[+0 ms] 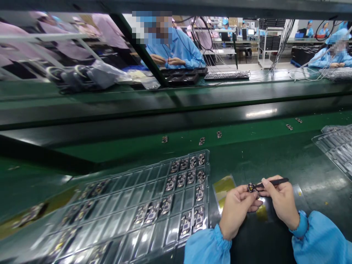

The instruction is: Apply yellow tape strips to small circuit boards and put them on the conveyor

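Between the fingers of my left hand (238, 207) is a small circuit board (251, 187), held up over the bench. My right hand (282, 200) grips black tweezers (277, 181), their tip pointing left at the board. Whether the tip pinches anything is too small to tell. Under my hands lie a sheet with yellow tape (224, 185) and another piece of yellow tape (262, 213). Left of my left hand a clear plastic tray (123, 198) carries several similar boards in its compartments.
Several loose boards (202, 140) lie on the green strip (132, 150) behind the tray. Stacked clear trays (337, 145) stand at the right. A dark ledge (192, 113) crosses behind the bench, with a slanted post (137, 44). Beyond it, a co-worker in blue (178, 49) handles something.
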Motion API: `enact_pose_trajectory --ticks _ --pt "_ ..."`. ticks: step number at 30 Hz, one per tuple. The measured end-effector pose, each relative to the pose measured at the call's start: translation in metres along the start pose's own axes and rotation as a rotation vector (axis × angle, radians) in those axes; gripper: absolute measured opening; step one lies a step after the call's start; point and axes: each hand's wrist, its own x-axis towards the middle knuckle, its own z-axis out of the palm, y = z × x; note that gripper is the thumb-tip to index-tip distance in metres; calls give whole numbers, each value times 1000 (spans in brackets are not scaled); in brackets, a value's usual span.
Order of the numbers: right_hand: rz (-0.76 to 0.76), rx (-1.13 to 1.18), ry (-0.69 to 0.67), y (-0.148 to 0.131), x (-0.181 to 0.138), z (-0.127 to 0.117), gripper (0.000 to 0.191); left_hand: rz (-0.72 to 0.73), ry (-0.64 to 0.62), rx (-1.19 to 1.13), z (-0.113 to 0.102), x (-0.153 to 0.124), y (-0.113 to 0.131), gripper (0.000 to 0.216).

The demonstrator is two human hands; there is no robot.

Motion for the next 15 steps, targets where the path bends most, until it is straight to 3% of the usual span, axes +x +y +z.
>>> enact_pose_trajectory --ticks 15 --pt "-57 -84 -6 -8 -4 1 26 -20 -12 -34 -3 0 1 33"
